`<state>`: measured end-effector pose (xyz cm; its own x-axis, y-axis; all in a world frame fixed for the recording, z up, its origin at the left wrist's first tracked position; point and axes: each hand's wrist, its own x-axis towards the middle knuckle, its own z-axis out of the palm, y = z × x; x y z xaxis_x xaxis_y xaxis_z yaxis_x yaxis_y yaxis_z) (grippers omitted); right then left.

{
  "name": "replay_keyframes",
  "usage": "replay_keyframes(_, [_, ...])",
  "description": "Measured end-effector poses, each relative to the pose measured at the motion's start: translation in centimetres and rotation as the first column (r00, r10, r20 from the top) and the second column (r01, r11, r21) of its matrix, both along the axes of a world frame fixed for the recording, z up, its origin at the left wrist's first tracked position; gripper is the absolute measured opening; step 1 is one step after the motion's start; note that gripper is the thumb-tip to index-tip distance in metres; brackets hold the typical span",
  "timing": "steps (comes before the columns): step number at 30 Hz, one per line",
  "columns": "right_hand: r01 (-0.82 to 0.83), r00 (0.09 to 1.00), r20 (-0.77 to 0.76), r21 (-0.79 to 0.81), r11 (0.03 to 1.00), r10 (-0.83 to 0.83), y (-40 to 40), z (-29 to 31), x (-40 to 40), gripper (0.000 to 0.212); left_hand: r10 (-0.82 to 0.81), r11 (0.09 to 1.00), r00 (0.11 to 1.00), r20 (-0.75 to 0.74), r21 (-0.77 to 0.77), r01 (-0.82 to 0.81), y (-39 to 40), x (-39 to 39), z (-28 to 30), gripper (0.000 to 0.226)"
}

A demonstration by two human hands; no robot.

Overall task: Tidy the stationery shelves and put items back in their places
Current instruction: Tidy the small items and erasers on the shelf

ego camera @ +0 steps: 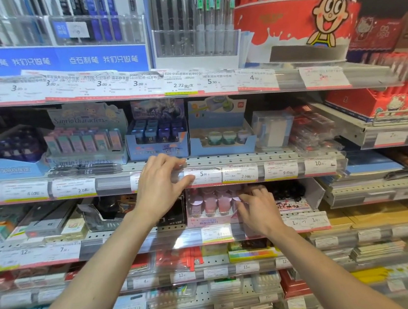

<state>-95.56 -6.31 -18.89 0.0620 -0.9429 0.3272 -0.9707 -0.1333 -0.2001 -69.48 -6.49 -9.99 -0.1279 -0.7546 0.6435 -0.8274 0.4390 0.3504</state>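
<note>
My left hand (pixel 161 185) rests on the front edge of a middle shelf (pixel 236 156), its fingertips and thumb pinching the clear price strip beside a white "5.00" price tag (pixel 204 176). One shelf lower, my right hand (pixel 257 209) reaches into a pink display box (pixel 205 214) filled with several small pink round-topped items. Its fingers touch the right end of the row; whether they grip one I cannot tell. Above my left hand stands a blue display box (pixel 157 139) of small dark blue items.
A pastel eraser display (pixel 85 140) and loose black pens (pixel 84 169) sit left on the middle shelf. A blue box of tape-like rolls (pixel 221 136) sits right. Pen racks (pixel 194 19) and a red cartoon display (pixel 297 22) stand above. Notebooks (pixel 380 176) stack at right.
</note>
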Motion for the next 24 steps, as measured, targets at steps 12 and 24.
replay_keyframes(12, [-0.072, 0.993, 0.101, 0.034, 0.997, 0.068, 1.4, -0.1, -0.3, 0.046, -0.051, 0.999, 0.996, -0.074, 0.003, 0.052, 1.0, 0.3, -0.8, 0.044])
replay_keyframes(24, [-0.066, 0.785, 0.615, -0.045, 0.997, 0.08, 8.0, 1.0, 1.0, 0.032, 0.094, 0.974, 0.879, -0.467, 0.225, 0.015, 8.9, 0.1, -4.5, 0.041])
